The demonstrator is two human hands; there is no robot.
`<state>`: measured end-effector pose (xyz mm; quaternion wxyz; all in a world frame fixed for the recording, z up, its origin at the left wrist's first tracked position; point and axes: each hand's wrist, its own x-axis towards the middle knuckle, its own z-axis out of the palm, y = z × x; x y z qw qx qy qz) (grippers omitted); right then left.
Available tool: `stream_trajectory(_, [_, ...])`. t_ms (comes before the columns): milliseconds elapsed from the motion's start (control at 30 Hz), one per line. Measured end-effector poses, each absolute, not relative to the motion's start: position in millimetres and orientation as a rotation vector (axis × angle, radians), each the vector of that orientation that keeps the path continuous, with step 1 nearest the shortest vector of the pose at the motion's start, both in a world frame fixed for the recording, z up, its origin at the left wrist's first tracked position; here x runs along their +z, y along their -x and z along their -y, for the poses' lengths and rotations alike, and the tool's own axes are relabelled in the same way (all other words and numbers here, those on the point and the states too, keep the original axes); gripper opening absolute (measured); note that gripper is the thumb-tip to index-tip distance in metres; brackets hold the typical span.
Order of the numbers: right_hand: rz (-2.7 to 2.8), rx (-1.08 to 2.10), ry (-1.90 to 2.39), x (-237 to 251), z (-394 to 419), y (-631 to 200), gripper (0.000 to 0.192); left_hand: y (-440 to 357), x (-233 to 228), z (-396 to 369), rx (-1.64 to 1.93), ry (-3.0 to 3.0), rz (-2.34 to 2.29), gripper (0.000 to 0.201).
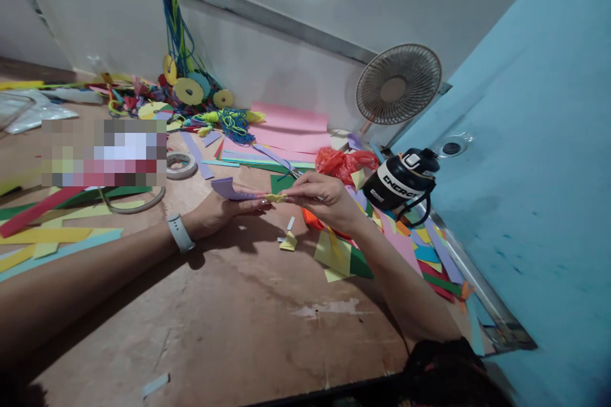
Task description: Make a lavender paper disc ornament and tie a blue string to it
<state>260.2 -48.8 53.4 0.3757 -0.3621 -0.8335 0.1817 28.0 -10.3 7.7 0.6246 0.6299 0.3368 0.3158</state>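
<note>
- Gripped purple strip in left hand, raised over the middle of worktop, with free end curved up toward the left.
- Pinched yellow piece with fingertips of right hand, at right end of purple strip, close against left fingertips. Could not tell whether fastened to the strip or only pressed against it.
- Showed metal tool just beyond right fingers; could not tell whether gripped or lying behind.
- Judged purple strip very light, thin and springy; likely to crease under a hard pinch, unlikely to slip from dry fingers.
- Judged yellow piece light, small and easily crushed or torn; best taken by its edges, with fingertips only.
- Judged right end of purple strip the sound place for support, to limit sway of the free end.
- Located small folded yellow scrap on worktop, near side of hands; tape roll to the far left; yellow paper pieces to the near right; red plastic bag and black bottle to the far right.
</note>
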Motion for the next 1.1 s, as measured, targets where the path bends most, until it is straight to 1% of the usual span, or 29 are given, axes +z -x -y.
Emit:
stream_trajectory(233, [2.149,0.457,0.962,53.5,50.5,-257.4,0.019,-26.8,6.7,8.6,0.712,-1.474,-0.784,0.039])
stream_trajectory(567, [2.128,0.435,0.987,54.0,51.7,-255.6,0.017,-27.1,7.6,9.6,0.705,-1.459,-0.775,0.039])
stream_trajectory(900, [2.149,0.417,0.978,55.4,51.7,-256.2,0.017,-26.4,5.7,7.9,0.720,-1.486,-0.740,0.034])
stream_trajectory(1100, [2.140,0.444,0.984,54.9,51.7,-256.1,0.017,-26.6,7.6,8.7,0.705,-1.502,-0.759,0.037])
